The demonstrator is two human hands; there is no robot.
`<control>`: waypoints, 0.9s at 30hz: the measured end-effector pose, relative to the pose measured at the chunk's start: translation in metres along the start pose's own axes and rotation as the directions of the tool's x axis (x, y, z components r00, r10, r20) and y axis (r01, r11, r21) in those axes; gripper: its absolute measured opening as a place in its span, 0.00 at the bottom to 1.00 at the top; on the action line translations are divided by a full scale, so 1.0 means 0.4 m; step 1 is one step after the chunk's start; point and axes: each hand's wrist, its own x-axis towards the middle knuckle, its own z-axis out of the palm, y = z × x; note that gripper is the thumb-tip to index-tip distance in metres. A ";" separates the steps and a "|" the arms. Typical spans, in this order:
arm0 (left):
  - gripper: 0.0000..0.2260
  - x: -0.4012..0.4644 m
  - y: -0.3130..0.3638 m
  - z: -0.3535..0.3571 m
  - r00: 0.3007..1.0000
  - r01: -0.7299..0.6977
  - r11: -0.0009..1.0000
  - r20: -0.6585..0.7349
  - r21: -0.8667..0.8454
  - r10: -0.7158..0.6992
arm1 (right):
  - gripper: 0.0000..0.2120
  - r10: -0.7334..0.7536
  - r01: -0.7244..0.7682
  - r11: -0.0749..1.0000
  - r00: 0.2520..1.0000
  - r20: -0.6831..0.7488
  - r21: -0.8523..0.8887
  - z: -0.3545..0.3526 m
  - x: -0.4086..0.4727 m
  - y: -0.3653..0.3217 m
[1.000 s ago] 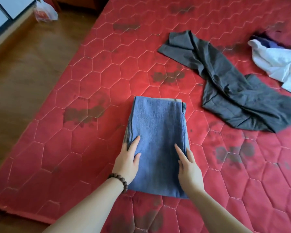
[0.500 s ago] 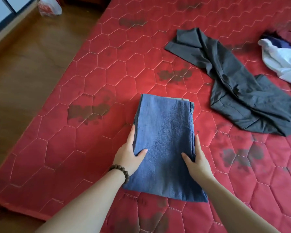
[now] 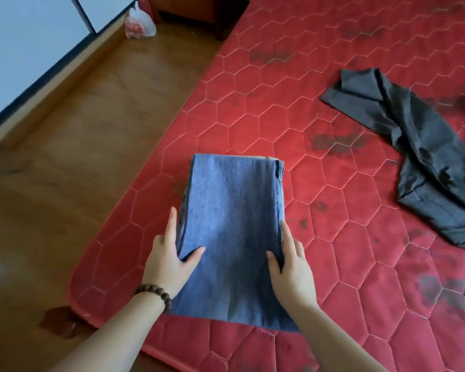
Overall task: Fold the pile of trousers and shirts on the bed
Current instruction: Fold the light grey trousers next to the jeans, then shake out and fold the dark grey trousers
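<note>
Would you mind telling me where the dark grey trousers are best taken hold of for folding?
Probably the flat end of the dark grey trousers, farthest from the person. It lies spread and uncreased, whereas the near part is twisted and bunched; reach in from the left, over the bare mattress.

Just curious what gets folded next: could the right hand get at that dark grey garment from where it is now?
Probably yes, once it lets go. The right hand grips the folded jeans, so it is busy. The dark grey garment lies apart on the red bed, farther away to the right, with only bare mattress between.

Both forearms are bare; a dark brown beaded bracelet (image 3: 154, 293) circles the left wrist.
</note>
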 end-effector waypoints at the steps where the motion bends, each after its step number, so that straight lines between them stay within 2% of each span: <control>1: 0.51 -0.002 -0.031 -0.006 0.996 0.073 0.995 0.039 0.073 -0.076 | 0.37 0.081 -0.075 0.990 0.996 0.046 -0.121 0.028 -0.004 -0.004; 2: 0.51 -0.004 -0.056 -0.006 0.992 0.089 0.980 0.072 0.176 -0.103 | 0.38 0.117 -0.098 0.954 0.992 0.053 -0.283 0.056 -0.008 -0.010; 3: 0.50 -0.007 -0.072 -0.001 0.993 0.047 0.958 0.090 0.285 -0.075 | 0.39 0.067 -0.045 0.905 0.997 0.037 -0.423 0.080 -0.015 -0.019; 6: 0.43 -0.007 -0.081 0.027 0.979 -0.198 0.875 0.139 0.442 0.151 | 0.30 -0.241 0.237 0.809 0.968 0.065 -0.538 0.134 -0.019 -0.037; 7: 0.41 -0.004 -0.082 0.040 0.970 -0.237 0.857 0.162 0.457 0.182 | 0.29 -0.277 0.281 0.778 0.956 0.094 -0.563 0.149 -0.015 -0.033; 8: 0.40 0.001 -0.088 0.053 0.968 -0.241 0.848 0.179 0.471 0.175 | 0.30 -0.253 0.279 0.767 0.959 0.127 -0.578 0.162 -0.010 -0.025; 11: 0.39 0.022 -0.108 0.083 0.982 -0.170 0.846 0.156 0.506 0.103 | 0.33 -0.141 0.208 0.770 0.977 0.158 -0.603 0.181 0.009 0.010; 19: 0.39 0.042 -0.103 0.100 0.982 -0.128 0.819 0.185 0.559 0.028 | 0.33 -0.019 0.204 0.775 0.954 0.300 -0.599 0.164 0.037 0.026; 23: 0.39 0.019 -0.037 0.101 0.986 -0.054 0.807 0.159 0.589 -0.051 | 0.33 -0.056 0.284 0.809 0.909 0.413 -0.515 0.118 0.045 0.019; 25: 0.37 -0.004 0.025 0.115 0.991 -0.064 0.821 0.132 0.567 -0.014 | 0.32 -0.120 0.326 0.832 0.896 0.427 -0.450 0.076 0.040 0.029; 27: 0.34 -0.031 0.096 0.148 0.988 -0.139 0.839 0.131 0.525 0.081 | 0.31 -0.152 0.319 0.850 0.910 0.385 -0.419 0.018 0.029 0.063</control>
